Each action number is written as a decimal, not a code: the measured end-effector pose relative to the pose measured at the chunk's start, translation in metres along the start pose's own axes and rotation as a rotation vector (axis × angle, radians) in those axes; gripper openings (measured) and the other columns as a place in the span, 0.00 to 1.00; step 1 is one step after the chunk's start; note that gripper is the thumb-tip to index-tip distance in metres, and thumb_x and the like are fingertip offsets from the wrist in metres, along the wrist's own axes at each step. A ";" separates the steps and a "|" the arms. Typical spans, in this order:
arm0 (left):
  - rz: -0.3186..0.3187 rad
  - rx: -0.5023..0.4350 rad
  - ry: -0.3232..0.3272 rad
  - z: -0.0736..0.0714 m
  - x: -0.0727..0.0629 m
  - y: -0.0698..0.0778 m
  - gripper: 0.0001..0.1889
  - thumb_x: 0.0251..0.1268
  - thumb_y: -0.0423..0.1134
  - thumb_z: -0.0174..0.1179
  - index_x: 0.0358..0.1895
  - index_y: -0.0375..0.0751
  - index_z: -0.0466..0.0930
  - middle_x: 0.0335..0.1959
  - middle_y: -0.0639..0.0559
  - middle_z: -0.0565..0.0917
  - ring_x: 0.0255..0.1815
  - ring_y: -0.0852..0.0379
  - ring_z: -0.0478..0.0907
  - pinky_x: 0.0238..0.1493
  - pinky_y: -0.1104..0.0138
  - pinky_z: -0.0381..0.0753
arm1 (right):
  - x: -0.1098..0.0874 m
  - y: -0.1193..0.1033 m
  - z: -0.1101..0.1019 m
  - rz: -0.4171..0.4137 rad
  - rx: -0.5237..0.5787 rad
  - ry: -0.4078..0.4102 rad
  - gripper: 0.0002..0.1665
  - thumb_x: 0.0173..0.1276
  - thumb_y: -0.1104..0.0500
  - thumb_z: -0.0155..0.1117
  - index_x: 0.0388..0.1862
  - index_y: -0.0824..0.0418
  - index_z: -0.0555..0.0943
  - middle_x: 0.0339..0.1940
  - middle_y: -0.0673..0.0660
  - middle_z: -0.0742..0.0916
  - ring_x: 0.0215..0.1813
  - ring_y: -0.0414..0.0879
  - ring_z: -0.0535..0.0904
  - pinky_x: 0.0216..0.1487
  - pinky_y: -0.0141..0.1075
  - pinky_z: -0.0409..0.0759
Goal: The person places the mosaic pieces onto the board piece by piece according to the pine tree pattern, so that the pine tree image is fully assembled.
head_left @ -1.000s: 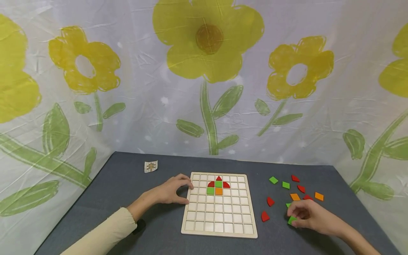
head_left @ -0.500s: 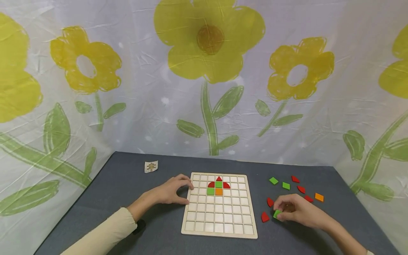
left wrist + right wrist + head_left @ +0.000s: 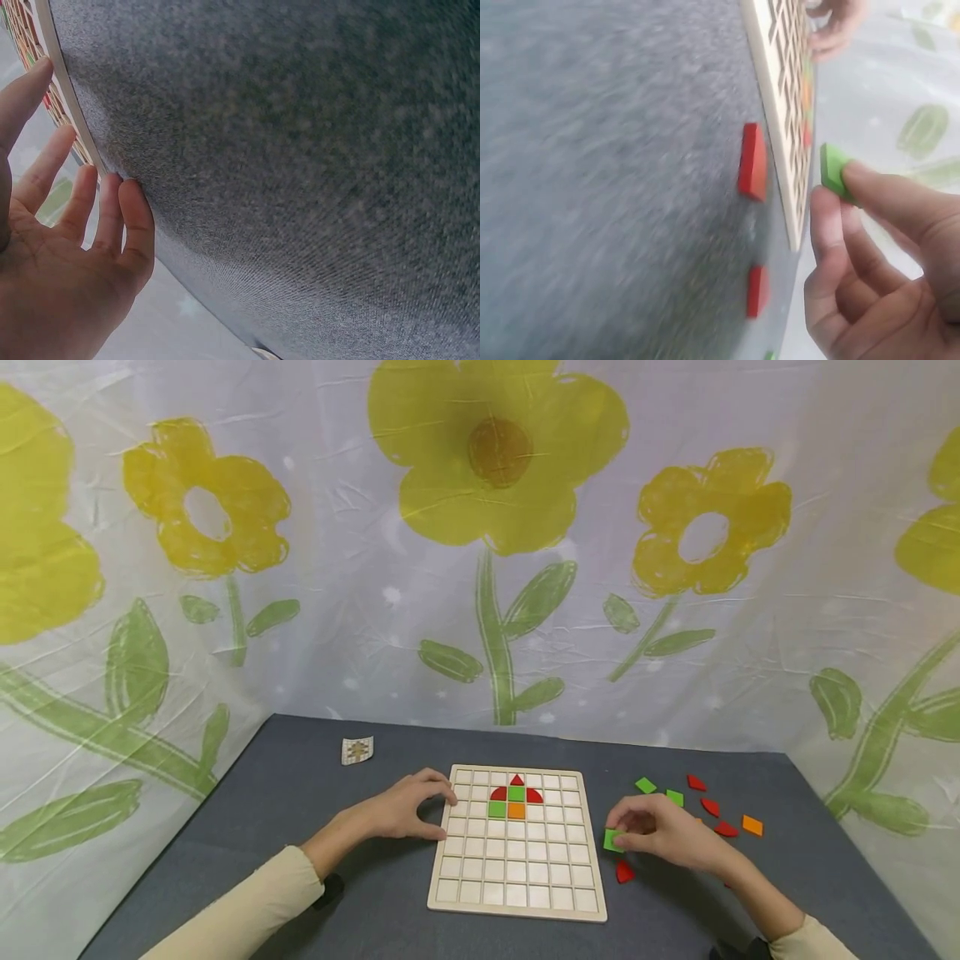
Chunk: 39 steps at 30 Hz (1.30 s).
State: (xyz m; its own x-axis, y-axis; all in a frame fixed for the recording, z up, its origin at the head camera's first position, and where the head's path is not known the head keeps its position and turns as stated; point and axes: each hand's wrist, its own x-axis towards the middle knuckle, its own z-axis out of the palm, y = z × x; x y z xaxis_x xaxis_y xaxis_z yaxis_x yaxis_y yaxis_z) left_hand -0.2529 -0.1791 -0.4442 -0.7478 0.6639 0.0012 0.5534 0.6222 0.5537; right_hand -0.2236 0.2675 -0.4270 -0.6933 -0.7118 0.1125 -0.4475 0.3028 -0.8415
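Observation:
My right hand (image 3: 663,831) pinches a green square tile (image 3: 834,169) between thumb and fingertips, just off the right edge of the wooden grid board (image 3: 517,860). At the board's left edge, my left hand (image 3: 405,807) rests with its fingers relaxed and apart, fingertips right at the frame. Near the top of the board sit a red triangle (image 3: 517,781), red quarter-round tiles (image 3: 534,795) on either side of a green square (image 3: 516,793), and below them another green square (image 3: 497,809) beside an orange square (image 3: 517,811).
Loose red quarter-round tiles (image 3: 709,807), green tiles (image 3: 646,786) and an orange tile (image 3: 752,825) lie scattered to the right. One red tile (image 3: 624,872) is close to the board. A small patterned card (image 3: 357,750) lies at the back left. A flower-printed cloth (image 3: 337,610) hangs behind the table.
My right hand has carried the green square tile leftward from the loose tiles to beside the board's right edge. My left hand has stayed at the board's left edge.

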 end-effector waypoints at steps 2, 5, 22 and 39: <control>-0.011 -0.001 -0.002 0.000 0.000 0.001 0.22 0.63 0.45 0.74 0.57 0.44 0.80 0.65 0.41 0.69 0.67 0.36 0.65 0.63 0.40 0.65 | 0.007 0.001 0.002 -0.021 -0.007 0.011 0.09 0.71 0.65 0.69 0.48 0.63 0.82 0.40 0.62 0.85 0.38 0.52 0.84 0.38 0.38 0.83; -0.019 0.001 -0.002 0.000 0.001 0.001 0.21 0.63 0.45 0.74 0.57 0.44 0.80 0.65 0.41 0.69 0.67 0.36 0.65 0.63 0.40 0.65 | 0.017 0.002 0.006 -0.044 -0.023 0.029 0.08 0.71 0.65 0.69 0.47 0.63 0.83 0.39 0.62 0.86 0.38 0.52 0.84 0.38 0.39 0.83; 0.012 0.003 0.008 0.000 0.000 0.001 0.21 0.63 0.44 0.74 0.56 0.44 0.81 0.64 0.42 0.70 0.66 0.36 0.66 0.63 0.40 0.65 | 0.072 0.005 0.021 -0.039 -0.076 0.062 0.07 0.68 0.65 0.72 0.44 0.64 0.86 0.40 0.59 0.87 0.38 0.53 0.83 0.37 0.38 0.82; 0.007 -0.006 0.007 0.000 0.000 0.001 0.21 0.63 0.45 0.74 0.56 0.45 0.81 0.65 0.41 0.69 0.67 0.35 0.65 0.63 0.39 0.65 | 0.106 0.010 0.027 -0.018 -0.119 0.013 0.04 0.68 0.68 0.71 0.41 0.66 0.87 0.36 0.55 0.87 0.39 0.50 0.83 0.47 0.42 0.82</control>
State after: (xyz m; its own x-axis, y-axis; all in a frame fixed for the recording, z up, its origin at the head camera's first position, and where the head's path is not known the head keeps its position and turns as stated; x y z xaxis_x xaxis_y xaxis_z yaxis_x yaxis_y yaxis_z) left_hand -0.2524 -0.1784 -0.4439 -0.7465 0.6653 0.0115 0.5567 0.6148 0.5587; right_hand -0.2865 0.1786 -0.4378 -0.6912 -0.7100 0.1347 -0.5234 0.3633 -0.7707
